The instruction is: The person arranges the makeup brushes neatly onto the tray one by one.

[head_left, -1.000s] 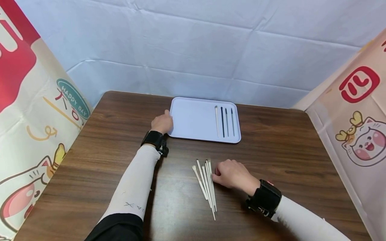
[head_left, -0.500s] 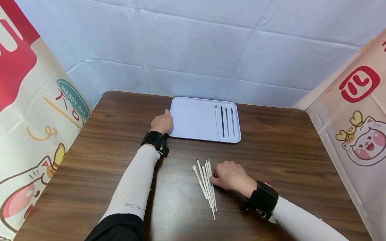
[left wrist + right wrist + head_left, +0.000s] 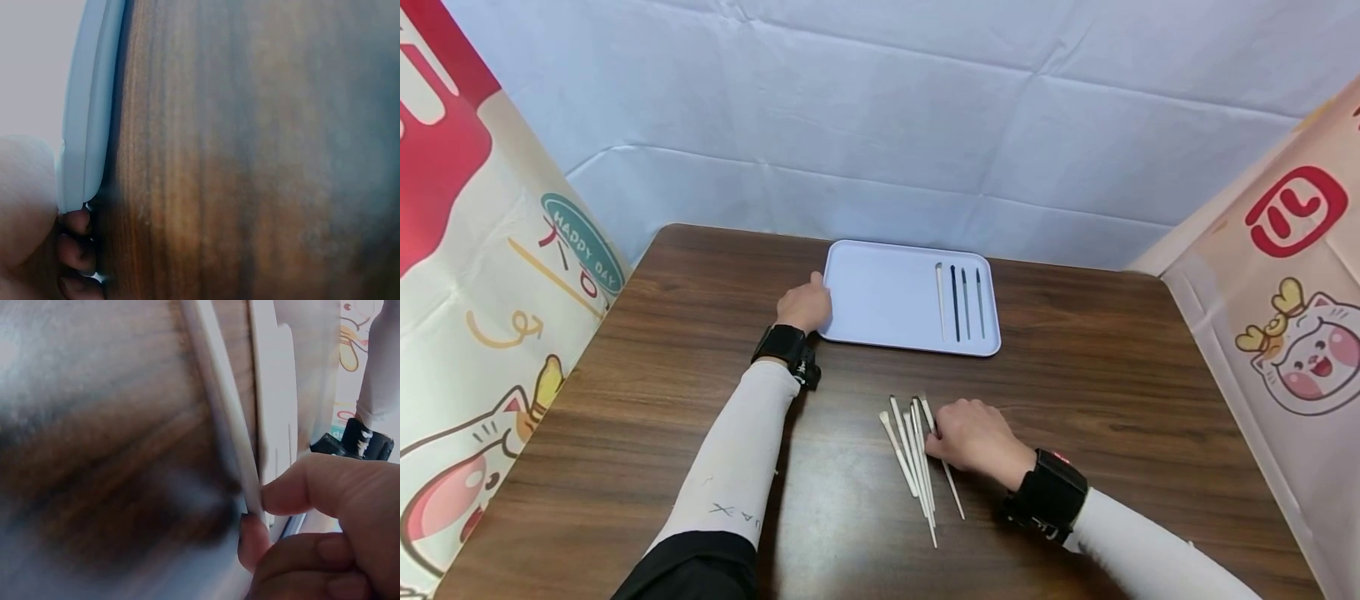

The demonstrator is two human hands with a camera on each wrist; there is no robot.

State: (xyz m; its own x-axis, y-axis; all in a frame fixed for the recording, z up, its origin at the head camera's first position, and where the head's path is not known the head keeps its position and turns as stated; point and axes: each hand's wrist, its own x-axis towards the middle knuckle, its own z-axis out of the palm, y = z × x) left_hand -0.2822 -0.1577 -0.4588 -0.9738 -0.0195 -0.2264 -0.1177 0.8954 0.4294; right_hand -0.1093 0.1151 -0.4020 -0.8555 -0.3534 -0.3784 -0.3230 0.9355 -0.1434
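My left hand (image 3: 805, 305) grips the left rim of a white tray (image 3: 880, 292), its thumb (image 3: 25, 194) above the edge and its fingertips (image 3: 76, 250) curled beneath. With thumb and index finger, my right hand (image 3: 976, 437) pinches a slim white-handled brush (image 3: 953, 490). In the right wrist view this brush (image 3: 226, 387) runs up from between the fingertips. Just left of it, a loose bunch of similar pale brushes (image 3: 912, 467) lies on the table. Inside the tray, on its right side, several thin brushes (image 3: 966, 304) lie side by side, one white and the others dark.
The dark wood table (image 3: 700, 333) ends at a pale blue cloth wall (image 3: 880, 125) just behind the tray. Printed cloth panels (image 3: 1292, 317) stand at the left and right sides.
One white brush has been drawn rightward out of the bunch and now lies tilted in my right hand's pinch. That hand shifted slightly left beforehand. My left hand and the tray stay put.
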